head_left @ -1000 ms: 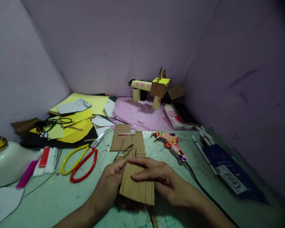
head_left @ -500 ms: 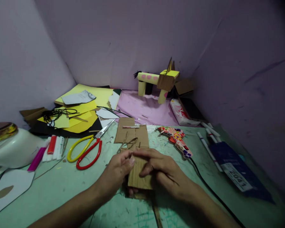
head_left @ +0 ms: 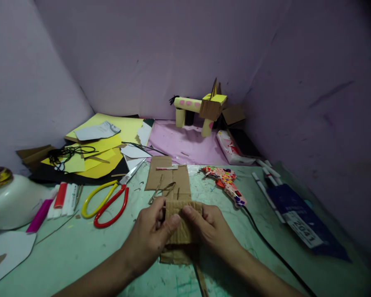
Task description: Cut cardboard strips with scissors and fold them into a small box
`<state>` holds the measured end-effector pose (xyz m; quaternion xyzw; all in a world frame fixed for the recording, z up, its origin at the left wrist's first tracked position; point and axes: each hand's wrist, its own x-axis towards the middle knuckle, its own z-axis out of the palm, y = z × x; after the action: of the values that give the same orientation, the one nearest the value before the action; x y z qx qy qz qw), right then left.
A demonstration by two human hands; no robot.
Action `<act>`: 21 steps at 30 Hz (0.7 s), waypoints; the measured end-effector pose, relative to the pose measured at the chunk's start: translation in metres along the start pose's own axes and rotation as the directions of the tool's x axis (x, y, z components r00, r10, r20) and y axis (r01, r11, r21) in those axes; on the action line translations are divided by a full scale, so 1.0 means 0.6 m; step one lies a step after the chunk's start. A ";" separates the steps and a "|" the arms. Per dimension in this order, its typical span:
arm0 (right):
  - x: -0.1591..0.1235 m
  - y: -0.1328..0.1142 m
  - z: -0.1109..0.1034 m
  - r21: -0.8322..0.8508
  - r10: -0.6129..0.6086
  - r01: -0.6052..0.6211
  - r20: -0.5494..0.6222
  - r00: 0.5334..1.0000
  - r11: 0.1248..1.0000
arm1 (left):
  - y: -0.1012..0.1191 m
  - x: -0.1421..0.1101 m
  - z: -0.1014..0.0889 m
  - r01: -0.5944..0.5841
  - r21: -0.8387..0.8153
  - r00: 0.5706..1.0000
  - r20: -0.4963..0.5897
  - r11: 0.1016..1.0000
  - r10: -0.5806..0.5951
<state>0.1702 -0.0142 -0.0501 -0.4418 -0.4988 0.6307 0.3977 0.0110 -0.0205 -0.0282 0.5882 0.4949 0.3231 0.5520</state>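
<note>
Between my hands is a small brown piece of corrugated cardboard [head_left: 184, 232], its ridged face turned up toward me. My left hand [head_left: 153, 235] grips its left edge, thumb on the face and fingers behind. On the opposite side my right hand [head_left: 214, 229] holds it the same way, thumb pressed near the top. Another cardboard piece [head_left: 176, 256] shows just below it. Beyond my fingertips lies a flat cardboard sheet [head_left: 159, 177] with thin cardboard scraps and a small blade-like strip [head_left: 167, 168] on top.
Yellow-and-red-handled scissors [head_left: 111, 202] and several markers [head_left: 60, 202] lie left. A patterned glue gun [head_left: 224, 183] with a black cord sits right, near a blue packet [head_left: 306, 222]. A paper animal figure [head_left: 188, 103] stands at the back beside yellow paper sheets [head_left: 106, 142].
My right hand has shifted from pointing fingers across the cardboard's face to gripping its right edge with the thumb on top. The view has turned slightly right.
</note>
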 end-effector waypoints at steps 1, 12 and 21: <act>0.000 0.002 0.001 -0.007 -0.003 0.003 -0.022 1.000 1.000 | 0.000 0.001 0.001 0.055 -0.021 0.998 0.033 0.998 -0.054; 0.014 0.004 0.020 0.163 0.069 -0.056 -0.073 0.995 0.985 | -0.010 0.007 0.012 0.123 -0.338 0.992 0.043 0.933 -0.115; 0.009 0.006 -0.012 -0.124 -0.032 0.018 -0.116 0.993 0.992 | -0.013 0.009 0.020 0.107 -0.259 0.994 0.016 0.960 -0.107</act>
<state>0.1751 -0.0079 -0.0555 -0.4956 -0.5176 0.5668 0.4064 0.0216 -0.0202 -0.0388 0.4837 0.4789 0.3542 0.6413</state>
